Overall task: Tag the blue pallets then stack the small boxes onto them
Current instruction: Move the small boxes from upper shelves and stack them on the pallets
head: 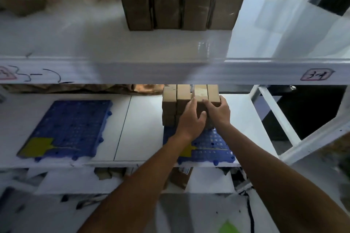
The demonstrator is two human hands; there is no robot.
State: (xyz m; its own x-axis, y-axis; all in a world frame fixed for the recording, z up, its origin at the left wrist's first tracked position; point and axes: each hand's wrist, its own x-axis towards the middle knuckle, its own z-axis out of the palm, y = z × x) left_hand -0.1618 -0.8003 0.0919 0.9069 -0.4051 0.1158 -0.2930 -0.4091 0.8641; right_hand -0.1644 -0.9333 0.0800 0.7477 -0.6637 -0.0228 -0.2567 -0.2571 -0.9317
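While both hands are reaching forward under the shelf beam point(170, 71), the head view is showing the small boxes point(190, 100) standing on the far part of the right blue pallet point(214, 145), straight ahead of the person. The left hand point(191, 119) is lying flat, fingers loosely spread, against the near face of the stack, and the right hand point(217, 108) is curling over the top near corner of the rightmost box; each seems to be pressing or steadying rather than lifting, though I cannot tell whether any box is actually gripped. Four boxes are showing side by side in the top row, long sides running near to far, with at least one more layer beneath. Two blue pallets are lying on this shelf, the left blue pallet point(72, 126) bare, each carrying one yellow tag point(37, 146). Next boxes would likely be going on the near part of the right pallet.
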